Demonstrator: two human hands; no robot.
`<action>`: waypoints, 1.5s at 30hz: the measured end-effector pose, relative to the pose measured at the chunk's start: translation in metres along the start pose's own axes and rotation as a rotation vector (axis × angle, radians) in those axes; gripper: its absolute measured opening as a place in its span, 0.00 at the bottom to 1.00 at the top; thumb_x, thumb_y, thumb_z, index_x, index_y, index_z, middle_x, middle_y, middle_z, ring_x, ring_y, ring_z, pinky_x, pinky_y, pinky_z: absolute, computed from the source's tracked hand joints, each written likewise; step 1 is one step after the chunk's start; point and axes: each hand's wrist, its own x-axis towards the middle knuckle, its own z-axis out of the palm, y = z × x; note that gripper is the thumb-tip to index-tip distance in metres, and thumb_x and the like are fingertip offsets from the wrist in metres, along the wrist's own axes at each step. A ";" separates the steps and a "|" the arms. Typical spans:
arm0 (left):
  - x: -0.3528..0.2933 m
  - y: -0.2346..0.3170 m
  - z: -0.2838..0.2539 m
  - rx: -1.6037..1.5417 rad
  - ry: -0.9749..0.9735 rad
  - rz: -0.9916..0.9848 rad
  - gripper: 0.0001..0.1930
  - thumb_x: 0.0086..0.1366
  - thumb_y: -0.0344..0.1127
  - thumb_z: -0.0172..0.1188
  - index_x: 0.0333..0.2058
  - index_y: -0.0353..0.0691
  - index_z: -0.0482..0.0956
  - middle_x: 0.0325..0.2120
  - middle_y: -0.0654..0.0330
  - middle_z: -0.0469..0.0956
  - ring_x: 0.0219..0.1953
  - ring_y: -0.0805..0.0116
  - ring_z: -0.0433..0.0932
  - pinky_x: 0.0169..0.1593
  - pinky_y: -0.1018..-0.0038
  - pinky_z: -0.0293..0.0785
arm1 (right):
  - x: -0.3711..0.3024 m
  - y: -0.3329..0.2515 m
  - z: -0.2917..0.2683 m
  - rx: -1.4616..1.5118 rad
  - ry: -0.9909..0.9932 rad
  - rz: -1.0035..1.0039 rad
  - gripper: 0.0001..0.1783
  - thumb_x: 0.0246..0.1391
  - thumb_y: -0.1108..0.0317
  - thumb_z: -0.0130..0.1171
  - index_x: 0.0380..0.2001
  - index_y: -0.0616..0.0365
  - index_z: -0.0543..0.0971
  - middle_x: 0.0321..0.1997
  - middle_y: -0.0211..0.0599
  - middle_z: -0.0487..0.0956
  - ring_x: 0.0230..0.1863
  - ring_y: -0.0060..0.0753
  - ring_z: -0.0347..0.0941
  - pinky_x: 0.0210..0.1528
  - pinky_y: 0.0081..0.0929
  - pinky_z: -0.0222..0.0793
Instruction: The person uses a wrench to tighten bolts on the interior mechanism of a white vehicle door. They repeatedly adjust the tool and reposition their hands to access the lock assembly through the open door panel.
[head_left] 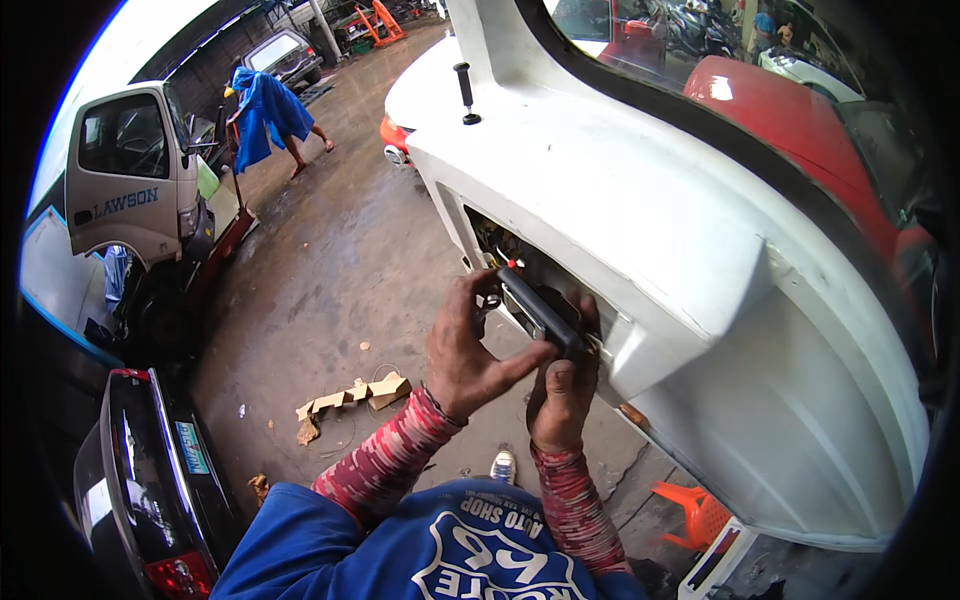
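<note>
Head view, left fingers point(468, 292) clasping black part point(541, 303), thumb point(518, 369) spread wide, right fingers point(589, 318) curled around its lower end.

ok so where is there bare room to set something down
Bare floor between the grey truck and cardboard strip; also the white panel top, between the black post and window rim. Crowded: the panel's opening, where the left hand and right hand hold a black part.

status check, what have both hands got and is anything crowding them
Left hand and right hand both on black rectangular part. Part held up at white panel opening. Panel edge close alongside; contact unclear.
</note>
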 end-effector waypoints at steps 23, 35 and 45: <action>0.015 0.003 0.004 0.062 -0.061 0.040 0.38 0.43 0.40 0.69 0.55 0.33 0.69 0.42 0.49 0.76 0.37 0.58 0.79 0.35 0.71 0.77 | 0.004 0.038 -0.020 -1.132 0.069 -0.689 0.19 0.65 0.65 0.47 0.53 0.66 0.69 0.57 0.47 0.65 0.60 0.40 0.65 0.60 0.41 0.65; 0.015 -0.003 0.002 0.045 -0.072 0.036 0.37 0.45 0.39 0.70 0.55 0.33 0.69 0.41 0.50 0.76 0.39 0.57 0.79 0.35 0.69 0.78 | 0.004 0.034 -0.003 -0.422 0.150 -0.182 0.29 0.61 0.55 0.50 0.56 0.69 0.67 0.58 0.47 0.67 0.57 0.40 0.67 0.60 0.39 0.64; 0.012 0.000 0.003 0.077 -0.053 0.019 0.37 0.45 0.39 0.70 0.55 0.32 0.69 0.40 0.49 0.76 0.36 0.59 0.79 0.34 0.70 0.77 | 0.007 0.029 -0.006 -0.437 0.002 -0.175 0.29 0.61 0.61 0.47 0.60 0.70 0.66 0.61 0.51 0.68 0.61 0.46 0.65 0.63 0.42 0.61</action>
